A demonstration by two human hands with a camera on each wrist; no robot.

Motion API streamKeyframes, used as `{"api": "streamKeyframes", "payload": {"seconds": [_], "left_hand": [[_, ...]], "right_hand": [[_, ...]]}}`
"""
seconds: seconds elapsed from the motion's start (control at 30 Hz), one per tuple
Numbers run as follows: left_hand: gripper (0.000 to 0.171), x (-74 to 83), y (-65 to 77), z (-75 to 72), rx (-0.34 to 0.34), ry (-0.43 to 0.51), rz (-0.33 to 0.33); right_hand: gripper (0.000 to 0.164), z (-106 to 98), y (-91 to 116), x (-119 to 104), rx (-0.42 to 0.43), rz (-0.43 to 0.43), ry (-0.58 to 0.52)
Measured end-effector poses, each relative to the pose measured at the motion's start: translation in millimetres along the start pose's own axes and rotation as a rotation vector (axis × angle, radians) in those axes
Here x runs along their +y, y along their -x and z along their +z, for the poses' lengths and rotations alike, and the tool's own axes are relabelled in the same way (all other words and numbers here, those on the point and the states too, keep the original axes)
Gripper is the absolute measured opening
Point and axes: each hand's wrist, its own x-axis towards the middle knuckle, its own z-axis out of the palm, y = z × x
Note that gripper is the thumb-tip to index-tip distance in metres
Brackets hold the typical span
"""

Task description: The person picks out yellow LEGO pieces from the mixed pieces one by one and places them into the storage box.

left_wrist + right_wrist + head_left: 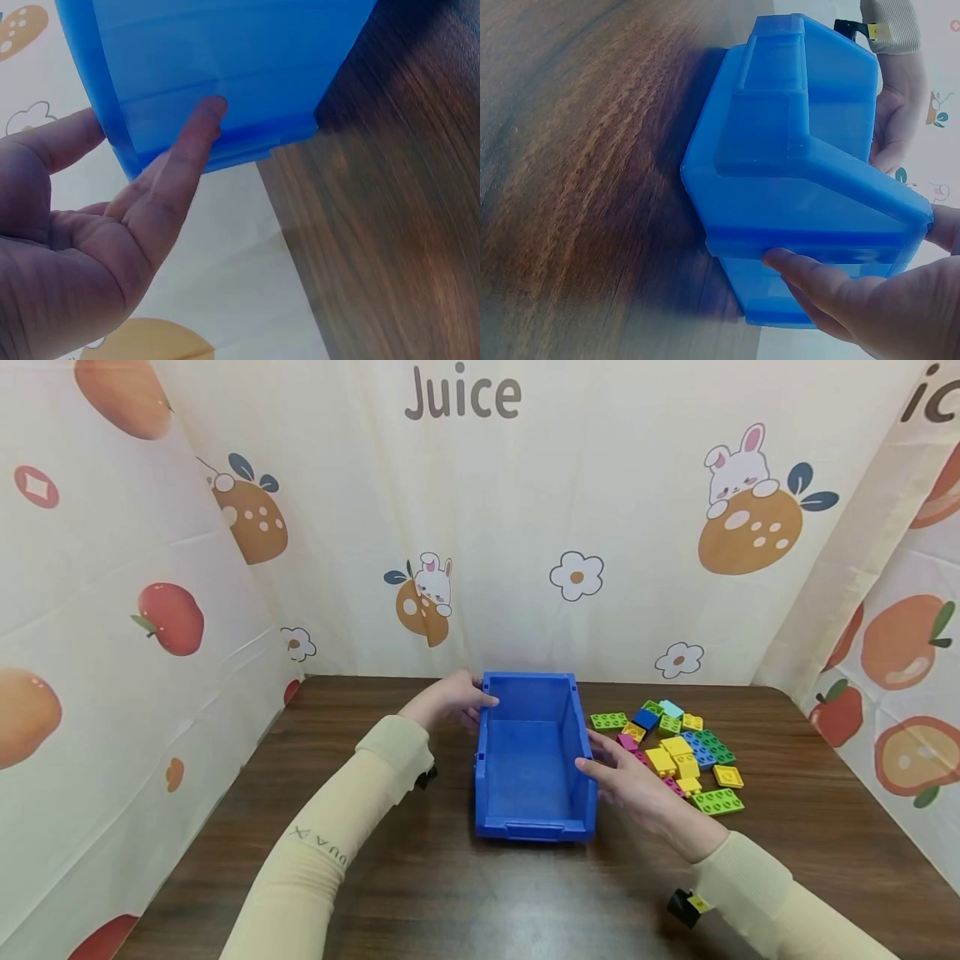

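Note:
An empty blue plastic storage bin [528, 768] stands at the middle of the table, its low front lip facing me. At its left wall, near the back, my left hand [450, 696] holds the side with the thumb on the rim. In the left wrist view, the fingers [180, 161] lie along the bin's outer wall [240, 52]. My right hand [633, 785] holds the opposite wall, thumb over the top edge. The right wrist view has the right fingers [817, 281] against the outside of the bin [757, 202], below its ledge.
Several toy building bricks [678, 756], in yellow, green, blue and pink, lie in a loose pile right of the bin, close beyond the right hand. The dark wooden table [360, 893] is bordered by printed curtains [495, 485] at the back and both sides.

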Motion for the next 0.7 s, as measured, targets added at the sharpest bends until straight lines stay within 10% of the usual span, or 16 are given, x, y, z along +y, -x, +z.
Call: {"api": "streamKeyframes", "payload": {"seconds": [0.4,0.7], "left_hand": [[0.064,-3.4,0.1,-3.5,0.027,0.055,-0.013],[0.061,-8.5,-1.7,-1.4,0.061,0.075,-0.014]], "right_hand": [[0.073,-5.0,-0.5,-2.2,-0.009,-0.016,0.016],[0.070,-25.9,-3.8,0.9,0.066,-0.222,0.358]]}}
